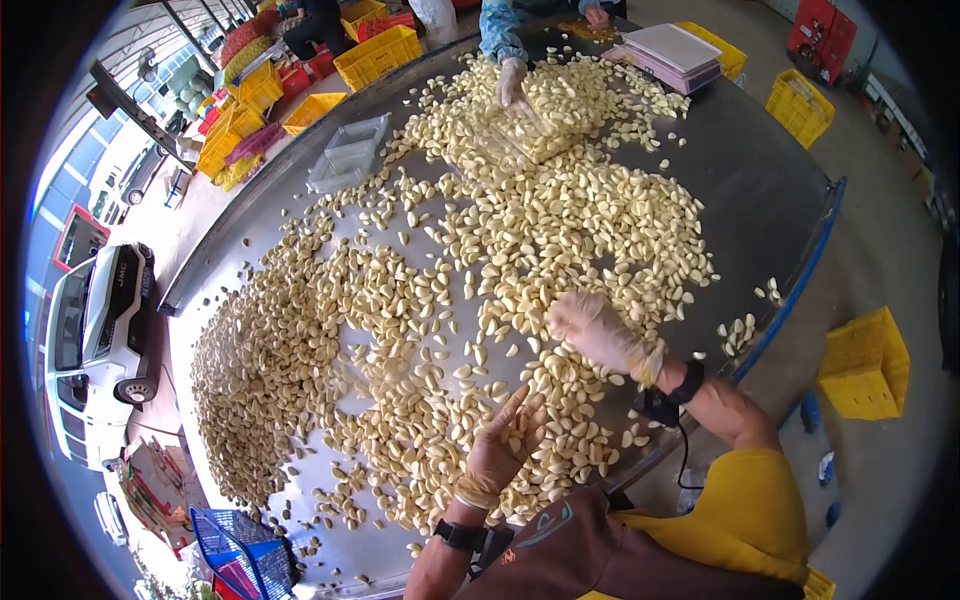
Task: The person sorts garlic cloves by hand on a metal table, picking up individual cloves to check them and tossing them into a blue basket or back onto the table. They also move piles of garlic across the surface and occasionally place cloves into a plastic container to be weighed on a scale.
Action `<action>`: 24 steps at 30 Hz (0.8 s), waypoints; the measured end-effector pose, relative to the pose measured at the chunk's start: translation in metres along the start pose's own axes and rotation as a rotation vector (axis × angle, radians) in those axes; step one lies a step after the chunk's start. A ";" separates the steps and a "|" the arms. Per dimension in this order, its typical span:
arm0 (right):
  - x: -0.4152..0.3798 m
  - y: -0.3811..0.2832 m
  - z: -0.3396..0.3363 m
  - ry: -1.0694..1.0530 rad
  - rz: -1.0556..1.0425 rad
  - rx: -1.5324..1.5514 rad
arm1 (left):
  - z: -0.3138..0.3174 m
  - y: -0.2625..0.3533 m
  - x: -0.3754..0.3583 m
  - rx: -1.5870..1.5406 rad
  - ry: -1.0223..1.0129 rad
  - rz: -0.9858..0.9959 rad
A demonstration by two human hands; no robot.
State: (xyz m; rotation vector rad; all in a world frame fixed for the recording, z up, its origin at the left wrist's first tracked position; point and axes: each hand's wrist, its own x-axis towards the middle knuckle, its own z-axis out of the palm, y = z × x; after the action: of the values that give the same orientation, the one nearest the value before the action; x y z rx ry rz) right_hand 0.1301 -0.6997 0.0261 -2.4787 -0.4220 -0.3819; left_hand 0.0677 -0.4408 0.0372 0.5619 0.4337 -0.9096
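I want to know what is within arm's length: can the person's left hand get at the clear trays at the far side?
Probably not: the left hand rests on garlic cloves at the near edge, and the clear trays lie far across the table.

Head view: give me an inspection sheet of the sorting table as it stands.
Surface: round metal table, mostly covered.
Job's things: peeled garlic cloves spread across it.
Clutter: clear trays; scale at far edge.
Hands: left hand gloved, flat on cloves; right hand gloved, blurred, grip unclear.
Cables: cord hanging from right wrist.
Surroundings: co-worker's hand opposite; yellow crates; white vehicle.
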 end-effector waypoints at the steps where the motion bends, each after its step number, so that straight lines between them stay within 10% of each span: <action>1: -0.008 -0.032 0.003 -0.150 -0.054 0.167 | -0.004 -0.004 0.005 -0.050 0.071 0.001; 5: -0.006 -0.035 0.025 -0.247 0.002 0.308 | -0.042 -0.005 0.021 -0.220 -0.023 -0.022; 11: 0.028 0.076 0.010 -0.308 -0.351 -0.503 | -0.049 0.010 -0.008 -0.192 0.009 -0.010; 18: 0.034 0.127 -0.013 -0.151 0.320 -0.831 | -0.088 0.009 -0.060 -0.360 0.020 0.158; 24: -0.046 -0.054 0.060 -0.573 -0.709 0.043 | -0.094 0.013 -0.082 -0.457 0.060 0.217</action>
State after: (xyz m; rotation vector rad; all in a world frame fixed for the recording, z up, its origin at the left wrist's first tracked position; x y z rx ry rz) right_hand 0.0780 -0.6322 -0.0107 -2.2905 -1.5334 0.0874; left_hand 0.0227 -0.3259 0.0152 0.2107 0.6017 -0.5602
